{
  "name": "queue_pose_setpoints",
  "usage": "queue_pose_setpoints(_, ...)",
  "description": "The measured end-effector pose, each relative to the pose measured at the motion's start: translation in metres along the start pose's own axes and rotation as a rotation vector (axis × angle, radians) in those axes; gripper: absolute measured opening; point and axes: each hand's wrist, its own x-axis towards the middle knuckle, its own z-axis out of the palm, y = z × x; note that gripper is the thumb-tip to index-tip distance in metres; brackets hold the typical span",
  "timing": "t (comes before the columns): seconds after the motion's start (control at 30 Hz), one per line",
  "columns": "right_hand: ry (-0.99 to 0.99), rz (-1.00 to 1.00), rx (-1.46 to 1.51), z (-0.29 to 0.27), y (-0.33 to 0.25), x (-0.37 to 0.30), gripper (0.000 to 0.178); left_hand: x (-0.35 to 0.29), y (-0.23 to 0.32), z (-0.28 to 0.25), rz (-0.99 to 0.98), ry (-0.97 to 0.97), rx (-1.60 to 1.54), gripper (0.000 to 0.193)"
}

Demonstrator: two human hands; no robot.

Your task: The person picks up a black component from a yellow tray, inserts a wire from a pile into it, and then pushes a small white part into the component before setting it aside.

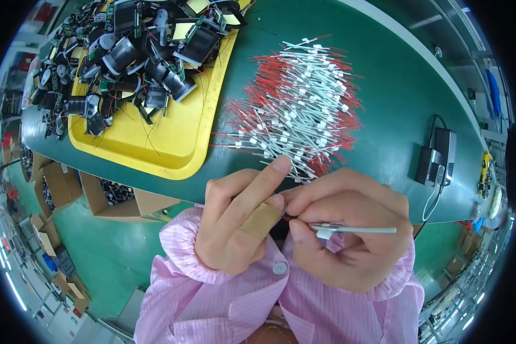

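Close in front of my chest, my two hands meet at the fingertips. My right hand is closed around a thin white-sleeved wire lead with a small white tag or connector on it; its sleeved end points right. Thumb and fingers of my left hand pinch close to the lead's other end, where a bit of red and dark shows. What exactly the left fingers grip is hidden. A tan wrap covers one left finger. Just beyond my hands lies a pile of similar red and white wire leads.
A yellow tray at the far left is heaped with black cylindrical parts carrying green circuit boards. Black power adapters with a cable sit on the green table at right. Open cardboard boxes stand below the left edge.
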Motion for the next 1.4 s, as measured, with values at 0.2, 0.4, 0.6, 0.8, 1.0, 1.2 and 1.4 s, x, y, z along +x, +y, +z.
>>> queue_pose_setpoints(0.2,-0.023,0.019,0.017,-0.001,0.0,0.0,0.014,-0.002,-0.003,0.002,0.026,0.007,-0.006,0.029)
queue_pose_setpoints(0.4,-0.037,0.007,-0.006,0.002,0.003,0.002,0.014,-0.001,0.001,-0.004,-0.056,-0.058,-0.04,0.035)
queue_pose_setpoints(0.6,-0.025,-0.048,-0.117,-0.004,0.001,0.005,0.021,0.005,0.003,-0.01,-0.143,-0.063,-0.021,0.05)
queue_pose_setpoints(0.8,-0.106,-0.084,0.024,-0.005,0.011,-0.007,0.029,0.006,-0.005,-0.018,0.018,-0.097,-0.006,0.058)
queue_pose_setpoints(1.0,-0.171,-0.077,-0.271,-0.017,0.014,-0.005,0.019,0.013,0.004,-0.026,-0.209,-0.239,-0.158,0.049)
queue_pose_setpoints(1.2,-0.216,-0.137,-0.308,-0.017,0.013,-0.002,0.025,0.009,0.0,-0.023,-0.221,-0.186,-0.239,0.055)
queue_pose_setpoints(1.4,-0.16,-0.201,-0.435,-0.013,0.024,0.002,0.018,0.015,0.003,-0.029,-0.381,-0.223,-0.375,0.046)
